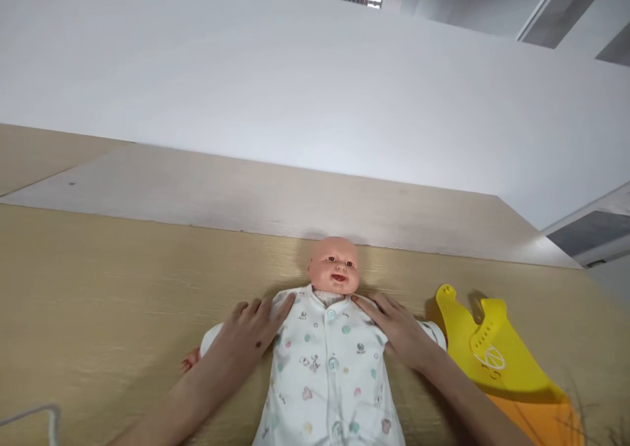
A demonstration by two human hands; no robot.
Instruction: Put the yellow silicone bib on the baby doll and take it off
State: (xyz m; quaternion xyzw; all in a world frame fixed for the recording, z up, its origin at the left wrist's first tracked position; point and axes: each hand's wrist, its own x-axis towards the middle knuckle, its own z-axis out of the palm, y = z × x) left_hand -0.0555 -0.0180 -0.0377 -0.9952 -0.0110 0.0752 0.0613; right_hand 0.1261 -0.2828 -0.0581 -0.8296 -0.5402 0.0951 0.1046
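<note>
A bald baby doll (333, 265) lies on its back on the table, its painted face up. It wears a white romper (332, 374) with coloured dots, small animal prints and snap buttons down the front. My left hand (256, 321) grips the shoulder at the left of the picture, thumb on the chest side and fingers over the sleeve. Over the opposite shoulder, my right hand (394, 315) is placed the same way, thumb near the collar. Part of each sleeve is hidden beneath my hands. One small doll hand (189, 359) shows beyond my left forearm.
To the right lies a yellow bib (492, 341) with an orange pocket (536, 420) and a white fruit-slice print. A white cable (49, 410) enters at lower left. Beyond the wooden table (123, 269), a white partition (295, 92) rises along the back edge.
</note>
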